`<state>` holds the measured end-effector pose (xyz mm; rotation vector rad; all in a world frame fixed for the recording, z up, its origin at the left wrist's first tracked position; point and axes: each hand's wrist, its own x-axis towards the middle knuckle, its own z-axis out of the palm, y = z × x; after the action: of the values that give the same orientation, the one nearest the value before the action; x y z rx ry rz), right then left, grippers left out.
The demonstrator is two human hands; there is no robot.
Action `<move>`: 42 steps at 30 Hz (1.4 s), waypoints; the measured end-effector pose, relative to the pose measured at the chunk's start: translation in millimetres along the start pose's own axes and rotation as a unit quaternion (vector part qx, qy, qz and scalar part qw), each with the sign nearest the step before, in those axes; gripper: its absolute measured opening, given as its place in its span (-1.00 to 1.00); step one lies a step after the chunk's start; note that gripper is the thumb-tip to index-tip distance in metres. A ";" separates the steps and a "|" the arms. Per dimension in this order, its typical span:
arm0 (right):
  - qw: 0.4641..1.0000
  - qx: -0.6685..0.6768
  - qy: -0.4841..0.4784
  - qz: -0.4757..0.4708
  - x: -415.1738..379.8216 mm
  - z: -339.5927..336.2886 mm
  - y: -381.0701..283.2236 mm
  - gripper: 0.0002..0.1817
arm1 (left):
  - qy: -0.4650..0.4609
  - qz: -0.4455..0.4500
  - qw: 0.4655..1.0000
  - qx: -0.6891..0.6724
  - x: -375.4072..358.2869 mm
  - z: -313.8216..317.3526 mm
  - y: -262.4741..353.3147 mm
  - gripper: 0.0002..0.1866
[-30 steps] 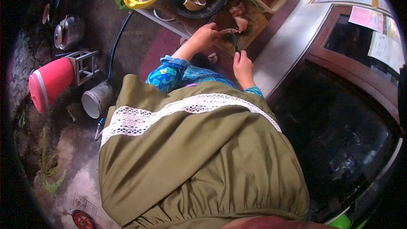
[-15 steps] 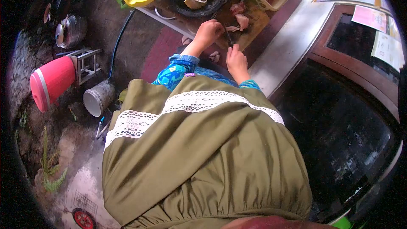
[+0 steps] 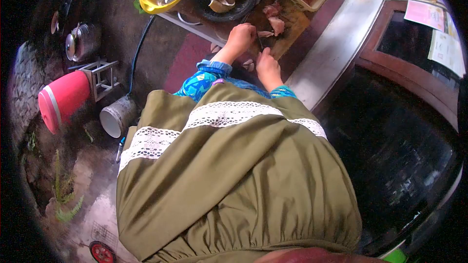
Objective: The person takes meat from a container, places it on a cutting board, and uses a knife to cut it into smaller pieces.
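My left hand (image 3: 242,38) is closed at the near edge of the wooden cutting board (image 3: 297,29), its fingertips on a thin strip of raw meat (image 3: 265,34). In my right hand (image 3: 269,68), just below and to the right, is the handle of a knife (image 3: 260,44); its narrow blade points up between my hands, beside the strip. Larger pieces of pink raw meat (image 3: 276,25) lie farther up the board. My fingers hide most of the handle.
A dark round stone dish (image 3: 207,12) with pale brown pieces stands behind my left hand. Left of it is a yellow-rimmed bowl (image 3: 151,7); at the board's far right is a plastic tub (image 3: 319,1) of meat. A bucket (image 3: 113,122) and red container (image 3: 66,100) are lower left.
The whole view has shifted slightly. My right hand has drawn a little left with the knife, whose blade stands at a slightly different angle. My left hand stays nearly in place.
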<state>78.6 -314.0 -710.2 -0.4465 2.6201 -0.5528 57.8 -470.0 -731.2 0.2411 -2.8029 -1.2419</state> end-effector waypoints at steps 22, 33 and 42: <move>0.999 -0.015 -0.032 0.008 7.7 0.2 -1.9 -0.78 | -0.049 -0.051 0.997 0.026 8.1 -5.1 10.0 -0.92; 0.998 -0.012 -0.045 0.050 -2.8 -3.1 -3.1 -0.77 | -0.048 -0.042 0.998 0.022 9.9 -6.0 8.0 -0.93; 0.998 -0.067 -0.013 0.016 7.1 0.9 -0.8 -0.77 | -0.034 -0.038 0.998 0.022 9.9 -0.3 2.7 -0.94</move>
<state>73.1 -317.6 -713.0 -0.4495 2.6453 -0.3594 47.8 -470.1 -729.1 0.3154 -2.9075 -1.2255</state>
